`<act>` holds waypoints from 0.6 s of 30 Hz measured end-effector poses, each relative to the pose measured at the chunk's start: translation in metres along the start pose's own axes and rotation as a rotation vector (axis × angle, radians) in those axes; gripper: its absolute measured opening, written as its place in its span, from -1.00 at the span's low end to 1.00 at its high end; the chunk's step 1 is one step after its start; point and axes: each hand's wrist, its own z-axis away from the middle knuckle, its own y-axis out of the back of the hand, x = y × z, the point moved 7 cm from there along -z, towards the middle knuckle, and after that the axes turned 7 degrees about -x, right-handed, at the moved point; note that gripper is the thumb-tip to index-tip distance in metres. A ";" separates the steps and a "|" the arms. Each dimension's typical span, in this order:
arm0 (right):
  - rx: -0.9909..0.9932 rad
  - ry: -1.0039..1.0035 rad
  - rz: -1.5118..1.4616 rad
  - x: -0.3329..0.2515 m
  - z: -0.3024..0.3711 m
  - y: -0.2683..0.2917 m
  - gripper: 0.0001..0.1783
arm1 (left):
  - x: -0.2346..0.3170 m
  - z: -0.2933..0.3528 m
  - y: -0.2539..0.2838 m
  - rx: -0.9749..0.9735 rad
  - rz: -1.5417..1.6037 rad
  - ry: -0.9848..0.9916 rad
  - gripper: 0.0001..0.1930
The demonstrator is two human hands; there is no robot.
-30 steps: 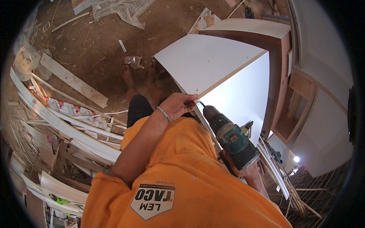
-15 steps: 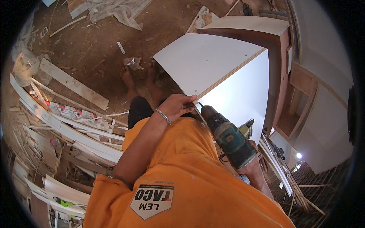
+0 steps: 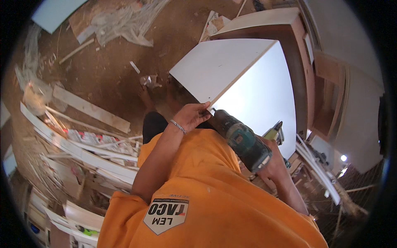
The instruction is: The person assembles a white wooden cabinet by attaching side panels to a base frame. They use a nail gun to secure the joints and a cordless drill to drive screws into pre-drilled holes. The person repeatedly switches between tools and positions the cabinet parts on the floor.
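My right hand [image 3: 271, 165] is wrapped round the grip of a dark teal and black cordless drill [image 3: 244, 142]. The drill's tip meets the near corner of a white box-like cabinet, where a top panel [image 3: 227, 62] joins a side panel [image 3: 269, 91] along a bare wood-coloured edge. At that same corner, close beside the tip, the thumb and fingers of my left hand [image 3: 192, 117] pinch the panel. Whether a screw sits under the tip is too small to tell. A chain bracelet circles my left wrist.
Behind the white cabinet stands a brown-edged cabinet [image 3: 306, 70], with large pale panels [image 3: 359, 124] at the right. Long white strips [image 3: 74, 140] and scrap boards lie at the left. Crumpled plastic sheeting [image 3: 124, 22] and a plank [image 3: 91, 108] lie on the dirt floor.
The view has shifted a little. The drill has tilted slightly and my right hand now shows more around its grip. My left hand stays at the panel corner.
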 end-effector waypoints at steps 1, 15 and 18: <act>0.015 0.019 0.006 0.002 0.003 -0.001 -0.40 | 0.001 0.000 0.000 0.019 -0.015 -0.003 -0.72; 0.411 -0.322 -0.599 0.027 0.113 -0.149 -0.42 | 0.052 0.031 -0.122 0.159 -2.005 -0.592 -0.52; 0.518 -0.383 -0.707 0.067 0.141 -0.191 -0.36 | 0.044 0.025 -0.117 0.085 -2.029 -0.533 -0.62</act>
